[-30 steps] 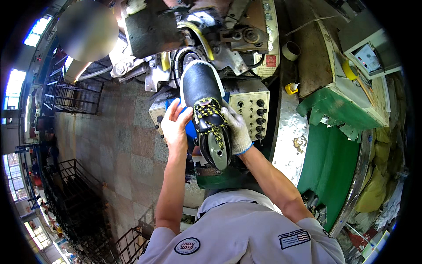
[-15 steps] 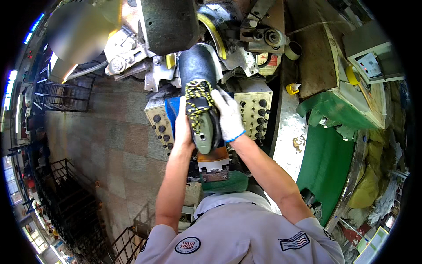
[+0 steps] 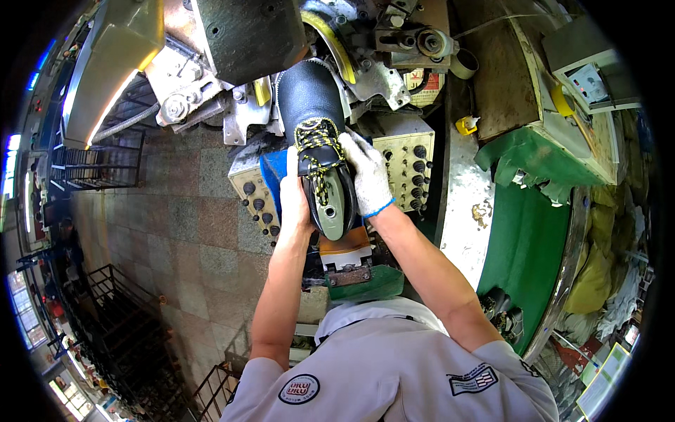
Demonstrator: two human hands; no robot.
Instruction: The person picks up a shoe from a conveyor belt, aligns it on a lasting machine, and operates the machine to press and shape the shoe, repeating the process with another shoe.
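A black leather shoe point(image 3: 308, 95) with yellow-and-black laces sits on a grey-green shoe last point(image 3: 336, 215), its toe pointing away from me into the metal jaws of a machine point(image 3: 242, 116). My bare left hand point(image 3: 294, 197) is closed along the left side of the heel end. My right hand point(image 3: 368, 174), in a white knit glove with a blue cuff, grips the opposite side, with its fingers beside the laces. The undersides of both hands and the shoe's sole are hidden. A dark block point(image 3: 249, 35) of the machine hangs above the toe, slightly left.
Control panels with black knobs point(image 3: 406, 169) flank the shoe. To the right run a worn metal ledge point(image 3: 464, 232) and a green surface point(image 3: 524, 253) with dark shoes point(image 3: 503, 316). A wooden cabinet point(image 3: 562, 133) stands beyond. Black metal racks point(image 3: 116, 309) stand on the left floor.
The view has shifted slightly, so the machine appears farther up and left. Both hands keep their hold on the shoe, whose heel end has swung slightly right.
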